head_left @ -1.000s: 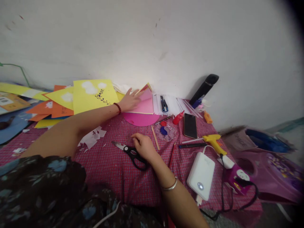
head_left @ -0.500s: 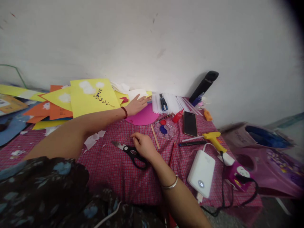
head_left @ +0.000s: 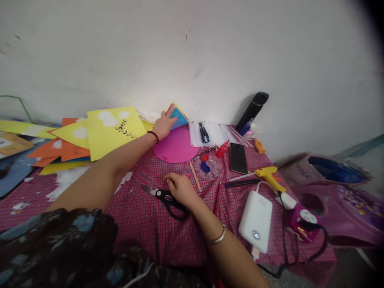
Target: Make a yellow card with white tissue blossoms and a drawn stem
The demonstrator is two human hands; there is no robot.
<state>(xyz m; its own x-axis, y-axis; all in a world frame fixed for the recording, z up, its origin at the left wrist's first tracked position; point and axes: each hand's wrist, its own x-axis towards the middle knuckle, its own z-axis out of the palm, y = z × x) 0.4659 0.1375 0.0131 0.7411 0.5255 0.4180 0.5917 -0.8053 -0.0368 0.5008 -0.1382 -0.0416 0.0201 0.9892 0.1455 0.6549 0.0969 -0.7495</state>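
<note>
At the back of the table my left hand (head_left: 163, 125) grips a small stack of coloured paper (head_left: 179, 118), its blue face tilted up and yellow and orange edges showing. Below it lies a flat pink paper circle (head_left: 175, 146), partly covered by the hand and the stack. My right hand (head_left: 181, 190) rests loosely closed on the checked cloth, with nothing visible in it. Against it lie black-handled scissors (head_left: 168, 200), blades pointing left. A wooden stick (head_left: 195, 177) is just beyond that hand.
Left are a yellow sheet with a painted sprig (head_left: 111, 140) and orange papers (head_left: 73, 149). Right are a paint palette (head_left: 214, 170), red bottle (head_left: 222, 149), box cutter (head_left: 204, 133), phone (head_left: 239, 158), yellow glue gun (head_left: 270, 178), white power bank (head_left: 256, 222) and black bottle (head_left: 252, 110).
My left hand has gone from lying spread over the papers to holding a stack, whose blue face is now raised. My right hand stays by the scissors. The view has shifted slightly.
</note>
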